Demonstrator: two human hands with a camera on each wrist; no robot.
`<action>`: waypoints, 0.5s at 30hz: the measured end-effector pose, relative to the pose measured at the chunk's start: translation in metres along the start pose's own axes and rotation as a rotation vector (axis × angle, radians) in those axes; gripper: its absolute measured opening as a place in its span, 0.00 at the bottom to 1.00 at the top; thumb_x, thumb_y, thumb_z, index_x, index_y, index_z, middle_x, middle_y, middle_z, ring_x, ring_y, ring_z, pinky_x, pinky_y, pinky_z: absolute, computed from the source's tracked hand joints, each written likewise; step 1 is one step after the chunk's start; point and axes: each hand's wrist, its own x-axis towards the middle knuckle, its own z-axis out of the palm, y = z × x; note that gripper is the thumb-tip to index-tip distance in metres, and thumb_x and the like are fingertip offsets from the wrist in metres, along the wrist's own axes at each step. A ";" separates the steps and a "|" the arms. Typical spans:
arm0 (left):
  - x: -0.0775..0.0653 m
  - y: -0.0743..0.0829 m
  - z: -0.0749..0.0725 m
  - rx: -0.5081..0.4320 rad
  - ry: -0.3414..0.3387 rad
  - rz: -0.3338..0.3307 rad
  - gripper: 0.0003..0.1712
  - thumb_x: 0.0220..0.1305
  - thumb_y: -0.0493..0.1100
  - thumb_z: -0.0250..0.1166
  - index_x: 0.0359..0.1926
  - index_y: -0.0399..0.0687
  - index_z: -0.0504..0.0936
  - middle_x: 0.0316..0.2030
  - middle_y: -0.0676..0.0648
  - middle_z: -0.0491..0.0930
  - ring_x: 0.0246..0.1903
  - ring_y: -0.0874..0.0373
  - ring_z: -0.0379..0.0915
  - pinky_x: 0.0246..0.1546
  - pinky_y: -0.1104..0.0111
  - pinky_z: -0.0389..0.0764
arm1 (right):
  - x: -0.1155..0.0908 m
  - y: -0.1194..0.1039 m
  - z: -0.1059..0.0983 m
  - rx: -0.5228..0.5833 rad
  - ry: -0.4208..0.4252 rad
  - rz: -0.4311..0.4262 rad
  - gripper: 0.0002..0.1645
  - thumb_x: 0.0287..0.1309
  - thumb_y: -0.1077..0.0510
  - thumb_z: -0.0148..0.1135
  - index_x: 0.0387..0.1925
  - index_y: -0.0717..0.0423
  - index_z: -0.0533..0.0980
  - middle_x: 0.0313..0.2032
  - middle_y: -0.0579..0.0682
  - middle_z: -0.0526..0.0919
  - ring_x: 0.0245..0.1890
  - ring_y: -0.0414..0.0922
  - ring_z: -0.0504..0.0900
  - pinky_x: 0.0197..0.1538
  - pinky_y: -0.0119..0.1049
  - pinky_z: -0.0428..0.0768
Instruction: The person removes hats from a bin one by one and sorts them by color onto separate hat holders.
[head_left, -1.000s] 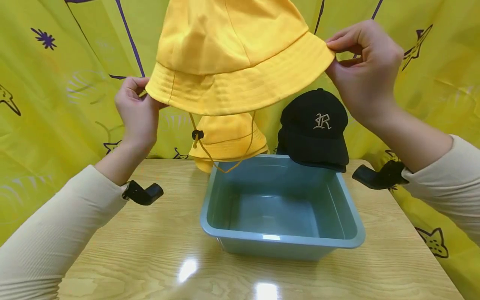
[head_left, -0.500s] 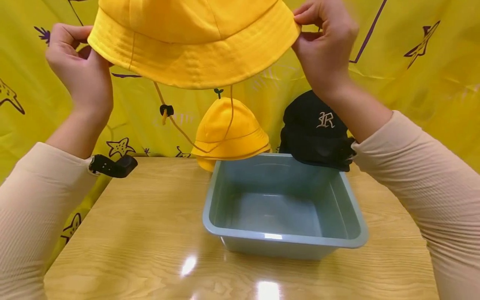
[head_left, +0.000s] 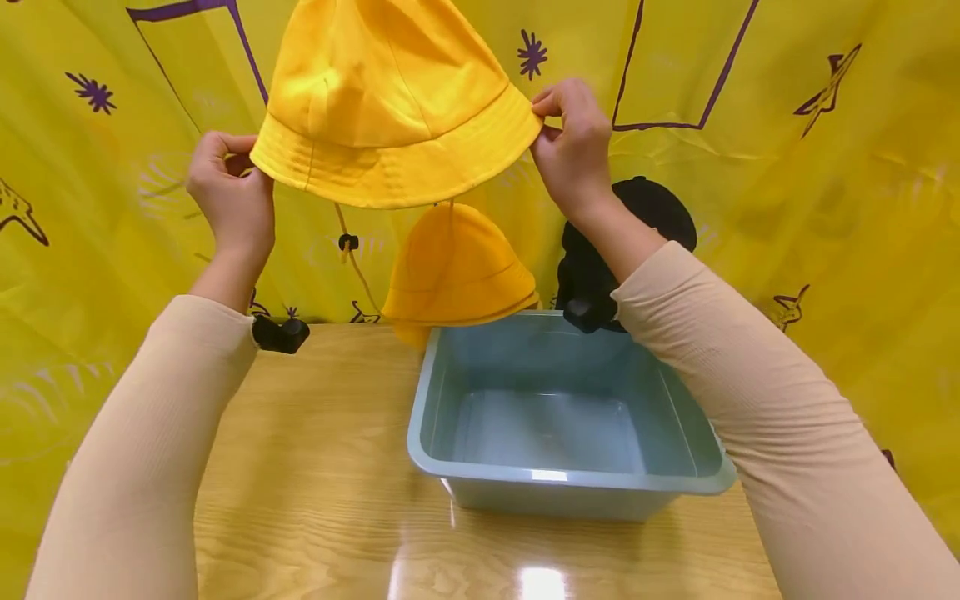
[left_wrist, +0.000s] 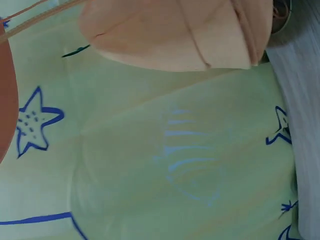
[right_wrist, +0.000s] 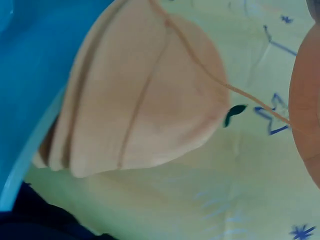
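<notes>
A yellow bucket hat (head_left: 390, 125) is held up in the air, its crown cut off by the top of the head view. My left hand (head_left: 234, 196) pinches the left end of its brim, and my right hand (head_left: 573, 150) pinches the right end. A thin chin cord (head_left: 362, 279) with a black toggle hangs below the brim. Behind and lower sits a stack of yellow bucket hats (head_left: 461, 271), also seen as the stacked hats (right_wrist: 145, 95) in the right wrist view. Neither wrist view shows fingers clearly.
A blue-grey plastic tub (head_left: 570, 479) stands on the wooden table (head_left: 315, 467) with nothing visible inside. Behind its right rear corner is a black cap (head_left: 656, 208), partly hidden by my right forearm. A yellow patterned curtain (head_left: 750, 192) hangs behind the table.
Both hands have shifted left overall with the bucket hat, rising and then lowering again. The hat now appears smaller, farther from the head camera. My right forearm now covers part of the black cap.
</notes>
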 end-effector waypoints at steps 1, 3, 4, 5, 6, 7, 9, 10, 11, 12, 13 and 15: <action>-0.002 -0.007 0.003 0.020 -0.008 0.004 0.09 0.55 0.32 0.65 0.25 0.53 0.80 0.29 0.58 0.73 0.28 0.69 0.77 0.33 0.76 0.73 | -0.003 0.004 0.001 0.001 -0.009 0.012 0.06 0.58 0.69 0.54 0.31 0.73 0.72 0.36 0.64 0.78 0.41 0.54 0.77 0.43 0.39 0.79; -0.009 -0.018 0.011 0.035 -0.022 0.004 0.09 0.55 0.33 0.65 0.26 0.52 0.80 0.29 0.59 0.73 0.30 0.69 0.78 0.35 0.77 0.74 | -0.010 0.011 0.004 0.004 -0.029 0.051 0.05 0.58 0.70 0.54 0.31 0.73 0.72 0.36 0.64 0.78 0.40 0.54 0.76 0.44 0.41 0.78; -0.012 -0.023 0.015 0.041 -0.031 0.002 0.08 0.56 0.33 0.65 0.26 0.51 0.80 0.29 0.59 0.73 0.30 0.68 0.78 0.35 0.78 0.75 | -0.013 0.014 0.005 0.000 -0.037 0.073 0.04 0.58 0.70 0.55 0.31 0.72 0.72 0.36 0.64 0.78 0.40 0.55 0.76 0.45 0.42 0.78; -0.017 -0.027 0.020 0.044 -0.043 0.005 0.06 0.56 0.33 0.65 0.27 0.48 0.80 0.29 0.59 0.72 0.31 0.67 0.78 0.36 0.78 0.75 | -0.017 0.018 0.005 -0.004 -0.043 0.101 0.04 0.58 0.70 0.55 0.31 0.72 0.72 0.36 0.64 0.78 0.40 0.55 0.76 0.46 0.41 0.78; -0.021 -0.032 0.025 0.044 -0.055 0.010 0.04 0.56 0.32 0.64 0.28 0.45 0.81 0.29 0.60 0.72 0.32 0.65 0.79 0.36 0.77 0.76 | -0.020 0.021 0.005 -0.014 -0.048 0.129 0.04 0.58 0.71 0.56 0.31 0.72 0.71 0.36 0.64 0.77 0.40 0.55 0.76 0.47 0.41 0.78; -0.025 -0.036 0.029 0.053 -0.068 0.011 0.02 0.56 0.32 0.64 0.30 0.42 0.81 0.29 0.60 0.71 0.33 0.64 0.79 0.37 0.77 0.77 | -0.023 0.024 0.006 -0.022 -0.052 0.156 0.04 0.58 0.71 0.56 0.31 0.72 0.71 0.36 0.64 0.77 0.41 0.55 0.76 0.48 0.40 0.77; -0.033 -0.046 0.037 0.079 -0.087 0.014 0.01 0.56 0.32 0.64 0.32 0.39 0.81 0.29 0.61 0.71 0.34 0.62 0.79 0.38 0.78 0.77 | -0.028 0.030 0.008 -0.040 -0.056 0.211 0.03 0.58 0.71 0.56 0.31 0.71 0.71 0.36 0.63 0.77 0.41 0.54 0.76 0.49 0.39 0.77; -0.037 -0.051 0.041 0.089 -0.093 0.016 0.02 0.56 0.31 0.64 0.32 0.37 0.81 0.29 0.61 0.70 0.34 0.61 0.79 0.38 0.78 0.77 | -0.030 0.033 0.008 -0.041 -0.056 0.232 0.03 0.58 0.71 0.56 0.31 0.71 0.71 0.35 0.64 0.76 0.41 0.55 0.76 0.49 0.39 0.76; -0.041 -0.056 0.044 0.100 -0.099 0.017 0.02 0.56 0.31 0.64 0.33 0.35 0.81 0.28 0.61 0.70 0.34 0.61 0.79 0.39 0.78 0.77 | -0.032 0.036 0.009 -0.047 -0.060 0.249 0.03 0.57 0.71 0.56 0.31 0.72 0.71 0.35 0.64 0.76 0.41 0.55 0.76 0.49 0.39 0.76; -0.044 -0.060 0.046 0.117 -0.104 0.010 0.02 0.56 0.31 0.64 0.33 0.36 0.81 0.28 0.61 0.69 0.35 0.60 0.79 0.39 0.78 0.78 | -0.035 0.038 0.009 -0.052 -0.063 0.258 0.03 0.56 0.72 0.56 0.31 0.72 0.71 0.35 0.64 0.76 0.41 0.56 0.76 0.49 0.40 0.75; -0.048 -0.065 0.048 0.130 -0.114 0.002 0.02 0.57 0.31 0.64 0.33 0.37 0.81 0.28 0.61 0.69 0.35 0.60 0.79 0.39 0.78 0.78 | -0.037 0.041 0.010 -0.058 -0.067 0.263 0.02 0.56 0.72 0.56 0.31 0.72 0.72 0.35 0.64 0.76 0.41 0.56 0.76 0.49 0.41 0.75; -0.054 -0.072 0.050 0.157 -0.132 0.001 0.02 0.57 0.31 0.64 0.33 0.36 0.81 0.29 0.61 0.69 0.35 0.58 0.79 0.40 0.77 0.78 | -0.043 0.046 0.012 -0.071 -0.080 0.268 0.02 0.54 0.73 0.56 0.31 0.71 0.72 0.35 0.65 0.77 0.41 0.57 0.76 0.48 0.43 0.75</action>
